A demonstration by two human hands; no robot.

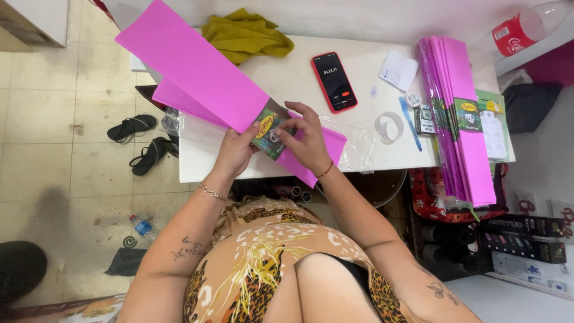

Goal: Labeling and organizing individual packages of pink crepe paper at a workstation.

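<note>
The left hand is being held over the near edge of the white desk, its fingers closed on the green paper label band from the left. The right hand is being pressed on the same band from the right, fingers curled and pinching it. The band is being kept around a long folded pack of pink crepe paper, which is lying slantwise across the desk's near left corner, its far end overhanging. A stack of like pink packs is being kept at the desk's right end, a red phone near the middle
</note>
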